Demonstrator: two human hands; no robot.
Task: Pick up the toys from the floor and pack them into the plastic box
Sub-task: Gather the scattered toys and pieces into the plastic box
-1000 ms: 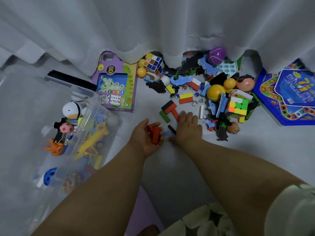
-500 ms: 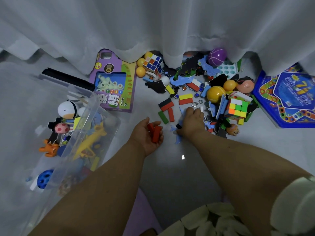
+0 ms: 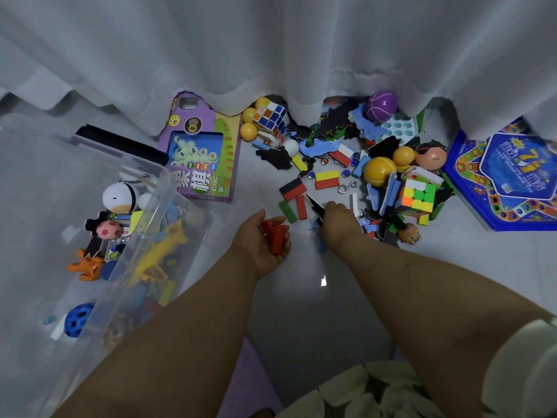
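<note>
Left hand (image 3: 265, 241) palm up just above the floor (image 3: 301, 312), fingers curled around two red blocks (image 3: 275, 236) lying in the palm. Right hand (image 3: 337, 221) knuckles up at the near edge of the toy pile, fingers bent down and pinching a thin black piece (image 3: 315, 204) that sticks out toward the upper left; a blue flat piece (image 3: 320, 236) partly under the same hand, touching or held cannot tell. Just beside the right hand, on the floor: a green block (image 3: 287, 211), a red block (image 3: 300, 207) and a black-and-red block (image 3: 291, 189) close together, a yellow-and-red block (image 3: 327, 179) a little farther, a metal ring puzzle (image 3: 347, 187) near it.

Behind, against the white curtain (image 3: 271, 40): a cube puzzle with blue and white faces (image 3: 270, 116), small yellow balls (image 3: 249, 131), a purple ball (image 3: 381, 105), a big yellow ball (image 3: 379, 171), a bright cube puzzle (image 3: 417, 198), many black and blue flat shapes. At far right, a blue board game box (image 3: 509, 176). Left of the pile, a purple game box (image 3: 202, 155) flat on the floor.

Plastic box (image 3: 156, 224) at the left, transparent, open at top, well apart from the pile. Inside already: a white round doll (image 3: 119, 197), a pink ball (image 3: 109, 230), an orange animal (image 3: 86, 264), a yellow toy (image 3: 162, 251), a blue holed ball (image 3: 79, 319), other small parts blurred through the wall.
</note>
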